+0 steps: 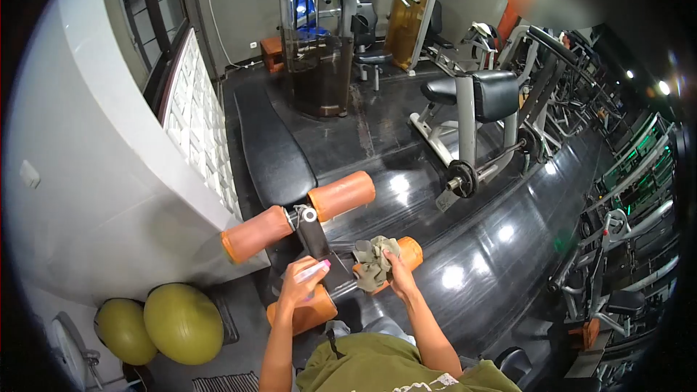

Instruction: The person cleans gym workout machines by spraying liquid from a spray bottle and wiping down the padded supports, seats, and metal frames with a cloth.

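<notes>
My left hand (296, 283) is closed round a small white bottle with a pink tip (314, 271), above the lower left orange roller (308, 310). My right hand (398, 273) grips a crumpled grey-green cloth (375, 261) in front of the lower right orange roller (411, 252). Between the hands runs the dark metal post of the bench (312, 236). Two upper orange rollers (343, 195) sit just beyond, at the near end of a long black padded bench (272, 145).
Two green exercise balls (183, 324) rest at the lower left beside the white wall (109, 196). A weight machine (316, 43) stands beyond the bench. To the right is a padded machine with a loaded bar (465, 178); more gym equipment lines the right side.
</notes>
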Demonstrator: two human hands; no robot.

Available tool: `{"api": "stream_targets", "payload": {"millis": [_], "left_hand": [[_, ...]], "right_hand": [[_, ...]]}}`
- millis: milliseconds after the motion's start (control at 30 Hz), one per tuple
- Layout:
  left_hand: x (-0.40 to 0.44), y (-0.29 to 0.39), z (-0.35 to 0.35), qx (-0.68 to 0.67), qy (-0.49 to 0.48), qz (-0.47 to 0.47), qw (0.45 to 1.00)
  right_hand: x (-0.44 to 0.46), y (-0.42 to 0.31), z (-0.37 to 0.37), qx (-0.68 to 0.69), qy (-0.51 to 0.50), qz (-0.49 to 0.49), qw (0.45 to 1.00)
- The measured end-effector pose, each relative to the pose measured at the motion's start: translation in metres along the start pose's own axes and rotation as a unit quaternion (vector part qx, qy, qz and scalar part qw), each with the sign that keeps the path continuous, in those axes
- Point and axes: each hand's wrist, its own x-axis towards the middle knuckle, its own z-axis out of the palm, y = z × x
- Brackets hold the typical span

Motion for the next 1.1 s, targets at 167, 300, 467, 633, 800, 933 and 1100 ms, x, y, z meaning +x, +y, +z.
{"api": "stream_targets", "payload": {"millis": [167, 300, 467, 633, 800, 933, 1100], "left_hand": [[-0.031, -0.001, -0.009, 0.010, 0.050, -0.033, 0.998], [-0.057, 0.016, -0.012, 0.035, 0.086, -0.038, 0.995], [-0.101, 0.038, -0.014, 0.087, 0.112, -0.050, 0.989], [-0.140, 0.058, -0.018, 0.138, 0.148, -0.001, 0.979], [-0.167, 0.055, -0.039, 0.152, 0.179, 0.013, 0.972], [-0.172, 0.045, -0.056, 0.122, 0.200, -0.009, 0.972], [-0.158, 0.027, -0.081, 0.099, 0.231, -0.084, 0.964]], "right_hand": [[-0.034, 0.017, 0.016, -0.006, -0.022, 0.013, 1.000], [-0.053, 0.035, 0.024, 0.028, -0.024, 0.010, 0.999], [-0.093, 0.054, 0.058, 0.102, 0.009, -0.027, 0.994], [-0.105, 0.087, 0.094, 0.079, -0.019, -0.082, 0.993], [-0.131, 0.087, 0.120, 0.119, -0.076, -0.021, 0.990], [-0.131, 0.097, 0.127, 0.096, -0.068, 0.031, 0.993], [-0.106, 0.117, 0.129, 0.129, -0.069, 0.076, 0.986]]}}
